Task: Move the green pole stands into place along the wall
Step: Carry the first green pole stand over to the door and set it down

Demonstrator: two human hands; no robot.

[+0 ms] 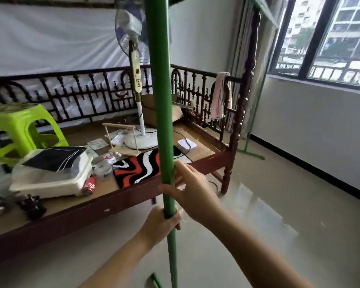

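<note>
Head view:
Pole (162, 100): upright, close in front, beside bed (133, 196); foot partly out of frame.
2nd stand (256, 113): already by wall under window (324, 38), well apart.
Handling: prob. light, stiff, smooth paint, top-heavy; best held mid-shaft w/ both hands.
L hand (162, 223): clenched round shaft, lower.
R hand (192, 190): just above, fingers loosely curled on shaft, not fully wrapped.

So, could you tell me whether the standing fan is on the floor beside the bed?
No, the fan stands with its round white base on the wooden bed platform, behind the green pole, not on the floor.
</note>
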